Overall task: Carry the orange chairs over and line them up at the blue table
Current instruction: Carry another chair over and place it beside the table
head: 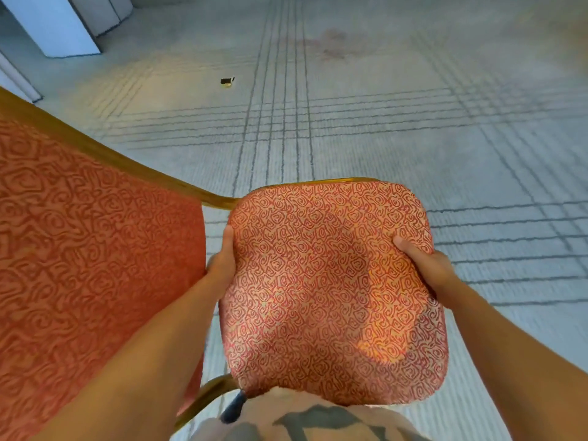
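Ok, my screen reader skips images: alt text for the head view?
The left hand and right hand hold an orange patterned chair seat by its sides above pale lined carpet. Another orange chair, gold-framed, is at left.

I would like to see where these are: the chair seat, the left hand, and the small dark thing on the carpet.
chair seat [331,291], head view, middle of the cushion.
left hand [222,265], head view, back of the hand.
small dark thing [227,81], head view, its dark top.

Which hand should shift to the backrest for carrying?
Probably left: the left hand grips the seat edge next to the backrest, while the right hand holds the opposite edge, across the seat.
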Demonstrator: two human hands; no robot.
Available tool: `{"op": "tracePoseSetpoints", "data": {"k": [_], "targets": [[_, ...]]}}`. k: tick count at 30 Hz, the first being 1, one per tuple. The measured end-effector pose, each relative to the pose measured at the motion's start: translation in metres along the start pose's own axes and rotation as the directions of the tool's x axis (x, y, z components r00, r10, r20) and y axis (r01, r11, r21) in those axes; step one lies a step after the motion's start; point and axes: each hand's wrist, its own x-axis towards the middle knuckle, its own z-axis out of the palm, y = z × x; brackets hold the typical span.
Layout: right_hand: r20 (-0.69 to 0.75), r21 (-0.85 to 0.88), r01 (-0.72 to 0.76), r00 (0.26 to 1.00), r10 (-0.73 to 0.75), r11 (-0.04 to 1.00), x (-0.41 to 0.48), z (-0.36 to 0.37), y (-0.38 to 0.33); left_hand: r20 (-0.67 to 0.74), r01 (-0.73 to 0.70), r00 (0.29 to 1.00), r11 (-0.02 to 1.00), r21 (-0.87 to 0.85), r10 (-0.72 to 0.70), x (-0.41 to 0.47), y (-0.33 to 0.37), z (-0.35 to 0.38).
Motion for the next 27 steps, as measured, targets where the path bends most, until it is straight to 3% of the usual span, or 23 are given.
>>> {"op": "tracePoseSetpoints", "data": {"k": [4,11,18,27], "targets": [[-0.103,0.082,-0.022,0.994,0.03,0.996,0.014,-0.037,0.003,0.105,-0.069,0.993,0.987,0.143,0.055,0.011,0.047,0.061],[-0.295,0.264,-0.106,0.937,0.185,0.959,0.06,-0.09,0.02,0.331,-0.173,0.94,0.953,0.249,0.084,0.055,0.125,0.179],[-0.497,0.39,-0.039,0.832,0.246,0.92,0.102,-0.132,-0.002,0.537,-0.351,0.835,0.868,0.351,0.12,0.098,0.205,0.306],[-0.644,0.448,0.039,0.707,0.292,0.893,0.124,-0.218,-0.027,0.707,-0.48,0.705,0.777,0.408,0.065,0.049,0.295,0.461]]}}
